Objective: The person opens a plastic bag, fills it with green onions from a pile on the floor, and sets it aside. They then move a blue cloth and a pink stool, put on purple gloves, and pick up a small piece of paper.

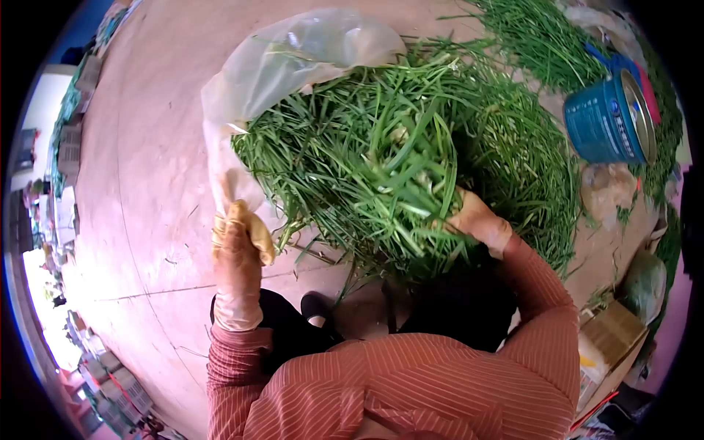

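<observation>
Both my hands wear pale yellowish gloves. My left hand (242, 238) is closed on the edge of a clear plastic bag (257, 77), which arches around the far left side of the greens. My right hand (480, 220) is at the near right side of a bunch of long green leaves (411, 161), its fingers wrapped into the stems and partly hidden by them. Under and behind that bunch spreads a large heap of cut greens (535, 147) on the floor. How far the bag reaches beneath the leaves is hidden.
A blue bucket (605, 121) lies to the right of the heap, with more greens (546, 40) behind. Crumpled plastic (607, 192) rests below it. A cardboard box (612, 330) stands at the near right. Stacked goods (70, 150) line the left side.
</observation>
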Tool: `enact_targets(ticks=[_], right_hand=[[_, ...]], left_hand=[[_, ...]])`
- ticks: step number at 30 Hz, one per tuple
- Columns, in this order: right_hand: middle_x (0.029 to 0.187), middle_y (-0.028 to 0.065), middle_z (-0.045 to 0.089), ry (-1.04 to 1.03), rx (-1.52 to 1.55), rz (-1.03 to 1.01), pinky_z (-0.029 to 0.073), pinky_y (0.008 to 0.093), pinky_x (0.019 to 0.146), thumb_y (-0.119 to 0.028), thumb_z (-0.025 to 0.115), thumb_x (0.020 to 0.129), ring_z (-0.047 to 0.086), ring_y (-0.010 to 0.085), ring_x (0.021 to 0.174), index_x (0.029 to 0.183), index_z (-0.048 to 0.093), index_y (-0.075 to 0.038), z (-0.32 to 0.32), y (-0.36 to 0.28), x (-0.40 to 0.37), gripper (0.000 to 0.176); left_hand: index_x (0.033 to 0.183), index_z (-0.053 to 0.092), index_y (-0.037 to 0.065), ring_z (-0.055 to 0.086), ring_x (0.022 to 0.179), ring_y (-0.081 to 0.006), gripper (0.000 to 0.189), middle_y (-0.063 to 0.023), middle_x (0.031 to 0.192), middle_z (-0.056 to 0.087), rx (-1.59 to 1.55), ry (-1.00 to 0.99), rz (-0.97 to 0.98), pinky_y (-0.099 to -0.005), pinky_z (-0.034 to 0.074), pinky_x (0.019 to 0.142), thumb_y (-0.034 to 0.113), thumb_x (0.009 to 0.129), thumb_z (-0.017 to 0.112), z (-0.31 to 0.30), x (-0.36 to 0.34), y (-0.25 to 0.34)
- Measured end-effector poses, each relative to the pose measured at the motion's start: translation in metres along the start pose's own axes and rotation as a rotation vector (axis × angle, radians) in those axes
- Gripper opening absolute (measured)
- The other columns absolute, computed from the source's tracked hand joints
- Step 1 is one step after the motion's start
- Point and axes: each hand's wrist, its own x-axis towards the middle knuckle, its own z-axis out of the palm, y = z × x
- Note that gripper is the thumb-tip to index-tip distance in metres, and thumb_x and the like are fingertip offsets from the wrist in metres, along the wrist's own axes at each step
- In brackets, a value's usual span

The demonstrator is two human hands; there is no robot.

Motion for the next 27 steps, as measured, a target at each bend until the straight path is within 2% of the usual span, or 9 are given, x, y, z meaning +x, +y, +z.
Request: enact_targets(ticks=[7,9,10,11,14,16,21,24,27], right_hand=[[0.107,0.0076,0.058,-0.402,-0.16,-0.195,0.042,0.0274,0.086,-0.012,0.07,0.069,0.053,0.014,0.095,0.116,0.051,-0.006,0.087,-0.087,0.055,0.051],[0.108,0.0084,0.056,-0.38,-0.199,0.281,0.045,0.0301,0.085,-0.009,0.066,0.072,0.053,0.0166,0.099,0.117,0.05,-0.005,0.116,-0.15,0.077,0.048],[0.118,0.007,0.05,-0.309,-0.248,-0.218,0.041,0.0324,0.089,-0.022,0.063,0.077,0.047,0.0173,0.109,0.121,0.046,-0.007,0.118,-0.132,0.102,0.05],[0.126,0.0067,0.044,-0.301,0.518,-0.003,0.037,0.0352,0.094,-0.036,0.057,0.079,0.041,0.0194,0.115,0.125,0.042,-0.007,0.133,-0.137,0.122,0.056],[0.125,0.0078,0.044,-0.129,0.65,-0.375,0.037,0.0356,0.093,-0.038,0.056,0.079,0.041,0.0208,0.115,0.124,0.042,-0.007,0.148,-0.17,0.21,0.057],[0.125,0.0084,0.045,0.065,0.488,-0.537,0.037,0.0359,0.093,-0.04,0.056,0.079,0.042,0.0218,0.114,0.124,0.043,-0.007,0.147,-0.19,0.254,0.057],[0.125,0.0102,0.045,0.608,-0.724,-0.533,0.037,0.0367,0.093,-0.044,0.054,0.078,0.043,0.0241,0.113,0.123,0.044,-0.007,0.128,-0.154,0.305,0.059],[0.124,0.0141,0.046,0.177,-1.239,-0.182,0.038,0.0367,0.091,-0.045,0.056,0.075,0.047,0.0272,0.11,0.12,0.047,-0.006,0.109,-0.124,0.23,0.061],[0.119,0.0166,0.048,0.268,-1.089,-0.728,0.039,0.0366,0.09,-0.044,0.058,0.074,0.049,0.0292,0.106,0.116,0.049,-0.003,0.047,-0.055,0.15,0.06]], left_hand=[[0.093,0.047,0.001,0.043,0.044,-0.0092,0.017,-0.0048,0.059,0.049,0.041,-0.335,-0.271,-0.0207,0.033,0.04,0.017,0.093,0.04,0.007,-0.043,0.012],[0.093,0.046,-0.001,0.043,0.044,-0.0101,0.017,-0.0059,0.058,0.048,-0.136,-0.34,-0.388,-0.0208,0.035,0.04,0.013,0.093,0.037,0.009,-0.069,0.007],[0.094,0.046,-0.001,0.042,0.044,-0.0103,0.016,-0.0057,0.058,0.047,-0.142,-0.361,-0.353,-0.021,0.036,0.041,0.011,0.093,0.035,0.005,-0.077,0.01],[0.095,0.045,-0.001,0.042,0.044,-0.0104,0.016,-0.0055,0.057,0.046,-0.15,-0.38,-0.322,-0.0213,0.036,0.041,0.009,0.093,0.033,0.002,-0.084,0.012],[0.098,0.043,-0.002,0.038,0.039,-0.0104,0.02,-0.0038,0.051,0.042,-0.213,-0.299,-0.305,-0.0214,0.034,0.039,0.016,0.092,0.036,-0.02,-0.086,0.024],[0.096,0.044,-0.001,0.034,0.034,-0.0107,0.02,-0.0022,0.047,0.039,-0.408,-0.039,-0.242,-0.0221,0.031,0.036,0.018,0.091,0.039,-0.017,-0.085,0.036],[0.126,0.034,-0.003,0.033,0.034,-0.0091,0.043,0.0002,0.046,0.035,-0.347,-0.091,-0.133,-0.0208,0.029,0.036,0.023,0.092,0.04,-0.023,-0.045,0.032],[0.135,0.019,0.001,0.029,0.036,-0.0053,0.054,0.0049,0.05,0.031,-0.07,0.053,-0.108,-0.0191,0.022,0.033,0.024,0.091,0.041,-0.034,-0.029,0.008],[0.136,0.019,0.002,0.026,0.039,-0.004,0.053,0.0058,0.052,0.028,-0.162,0.013,-0.074,-0.0174,0.021,0.033,0.021,0.09,0.039,-0.039,-0.023,0.011]])
